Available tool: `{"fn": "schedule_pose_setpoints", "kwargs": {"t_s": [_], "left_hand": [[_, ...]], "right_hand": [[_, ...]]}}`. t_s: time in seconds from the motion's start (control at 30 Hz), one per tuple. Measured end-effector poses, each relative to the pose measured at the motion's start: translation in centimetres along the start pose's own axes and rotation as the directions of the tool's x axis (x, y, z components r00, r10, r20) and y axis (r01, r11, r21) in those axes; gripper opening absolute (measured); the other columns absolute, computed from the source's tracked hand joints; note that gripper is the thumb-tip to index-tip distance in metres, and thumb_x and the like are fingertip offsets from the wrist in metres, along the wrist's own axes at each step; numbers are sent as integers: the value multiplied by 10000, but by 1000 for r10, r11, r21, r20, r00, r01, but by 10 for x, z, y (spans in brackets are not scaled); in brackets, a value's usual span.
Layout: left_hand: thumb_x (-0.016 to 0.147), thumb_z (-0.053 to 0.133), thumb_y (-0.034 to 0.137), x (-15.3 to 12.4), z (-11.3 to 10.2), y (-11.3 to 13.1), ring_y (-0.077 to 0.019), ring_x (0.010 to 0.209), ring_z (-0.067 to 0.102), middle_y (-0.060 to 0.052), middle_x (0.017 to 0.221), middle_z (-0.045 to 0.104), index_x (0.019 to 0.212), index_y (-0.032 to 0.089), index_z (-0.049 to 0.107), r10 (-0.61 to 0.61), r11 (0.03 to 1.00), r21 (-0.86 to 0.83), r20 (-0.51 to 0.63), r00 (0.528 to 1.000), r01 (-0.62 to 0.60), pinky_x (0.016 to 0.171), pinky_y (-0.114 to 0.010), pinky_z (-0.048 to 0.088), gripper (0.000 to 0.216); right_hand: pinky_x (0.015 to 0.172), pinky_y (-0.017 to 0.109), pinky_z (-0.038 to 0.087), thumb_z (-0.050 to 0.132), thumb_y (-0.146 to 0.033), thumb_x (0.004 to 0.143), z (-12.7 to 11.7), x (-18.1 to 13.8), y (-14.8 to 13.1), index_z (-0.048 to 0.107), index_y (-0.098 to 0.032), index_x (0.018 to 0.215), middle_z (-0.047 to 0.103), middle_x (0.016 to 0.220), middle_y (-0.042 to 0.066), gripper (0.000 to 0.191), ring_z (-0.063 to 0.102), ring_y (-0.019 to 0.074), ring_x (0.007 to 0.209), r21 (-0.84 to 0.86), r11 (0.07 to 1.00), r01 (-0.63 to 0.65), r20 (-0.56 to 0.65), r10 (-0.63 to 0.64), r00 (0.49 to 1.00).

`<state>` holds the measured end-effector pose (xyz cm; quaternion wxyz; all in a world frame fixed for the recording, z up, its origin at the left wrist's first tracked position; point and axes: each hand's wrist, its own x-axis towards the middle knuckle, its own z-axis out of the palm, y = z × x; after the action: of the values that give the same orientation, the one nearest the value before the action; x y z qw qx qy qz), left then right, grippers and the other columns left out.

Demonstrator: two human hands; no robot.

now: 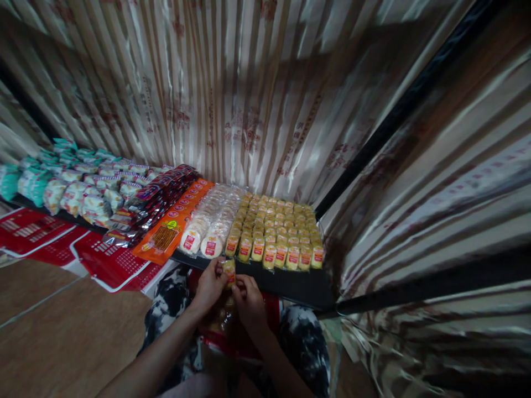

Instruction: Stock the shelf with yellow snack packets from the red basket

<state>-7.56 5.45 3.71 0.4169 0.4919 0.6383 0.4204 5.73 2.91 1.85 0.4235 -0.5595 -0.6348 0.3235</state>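
Both my hands meet over my lap and hold one small yellow snack packet [229, 272] with a red label. My left hand [209, 287] pinches its left side, and my right hand [248, 299] grips it from the right and below. Just beyond them, on a low black shelf [298, 284], stand several rows of the same yellow packets [277, 232]. To their left lie rows of round white cakes [211, 224] in clear wrappers. An open bag with more packets [222, 320] rests on my lap, partly hidden by my hands.
Further left on the shelf lie an orange packet strip [174, 224], dark red packets [155, 202] and white and teal bags [70, 188]. Red sheets [99, 260] hang below the shelf edge. Striped shiny curtains [249, 99] close in behind and to the right. A wooden floor [62, 331] is at left.
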Motion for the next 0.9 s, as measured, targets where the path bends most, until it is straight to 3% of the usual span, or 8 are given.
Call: {"fn": "schedule_pose_setpoints", "kwargs": {"t_s": [0.23, 0.37, 0.5, 0.73, 0.9], "left_hand": [[743, 473, 156, 22, -2, 15, -136, 777, 574, -12, 852, 601, 1120, 188, 521, 152, 980, 129, -5, 988, -150, 744, -262, 457, 381], [749, 465, 150, 37, 0, 16, -148, 839, 563, -50, 959, 582, 1098, 179, 545, 260, 959, 132, -63, 964, -250, 767, -284, 472, 359], [753, 470, 148, 46, 4, 15, -165, 907, 554, -78, 1022, 576, 1109, 159, 533, 296, 943, 187, -96, 950, -275, 842, -325, 459, 362], [815, 442, 209, 47, 12, 8, -182, 952, 565, -101, 1078, 564, 1208, 145, 436, 290, 949, 161, -97, 952, -272, 862, -357, 465, 399], [845, 385, 183, 35, 15, 5, -194, 1191, 426, -113, 1247, 461, 1250, 154, 395, 385, 905, 229, -90, 918, -357, 1010, -381, 365, 406]], "right_hand": [[623, 245, 521, 453, -228, 797, 11, 22, 3, 583, -184, 989, 584, 942, 72, 236, 600, 155, 806, 22, 999, 41, -60, -39, 997], [680, 269, 534, 442, -217, 794, 21, 33, 6, 564, -179, 1039, 570, 1007, 92, 276, 601, 162, 857, 75, 996, 54, -100, -46, 994], [708, 293, 535, 433, -203, 792, 27, 39, 13, 554, -184, 1068, 568, 1027, 95, 303, 598, 170, 888, 69, 996, 52, -125, -43, 991], [788, 336, 515, 397, -198, 797, 30, 41, 17, 552, -189, 1095, 554, 1080, 100, 337, 563, 190, 980, -3, 999, 38, -127, -38, 991], [816, 369, 498, 376, -259, 821, 30, 39, 15, 565, -164, 1097, 549, 1110, 124, 347, 538, 218, 1030, -36, 999, 13, -118, -17, 993]]}}
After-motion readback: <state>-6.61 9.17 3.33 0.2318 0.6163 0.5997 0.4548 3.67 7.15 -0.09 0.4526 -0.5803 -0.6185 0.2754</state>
